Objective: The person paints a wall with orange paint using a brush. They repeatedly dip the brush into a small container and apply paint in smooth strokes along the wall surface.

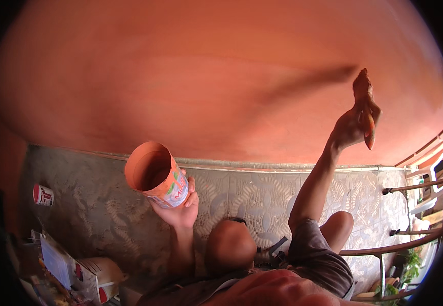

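My left hand [183, 216] grips a tub [176, 185] from below and from its right side. Its inside and rim are coated orange, and a printed label shows on its side. The tub tilts so that its dark mouth shows; how much it holds is hard to tell. Raised to the right, my right hand [348, 126] holds a paintbrush [363, 84], bristles up, with its paint-smeared handle pointing down. The bristles are at the orange-red wall [168, 84]; whether they touch it is unclear. A long shadow falls on the wall left of the brush.
A patterned tile floor [252, 199] meets the wall along a pale strip. At far left stands a small paint bucket [43, 195]. A plastic box [57, 262] sits among clutter at lower left. Metal railings [382, 250], a white plastic chair [437, 168] and green plants [412, 264] are at right.
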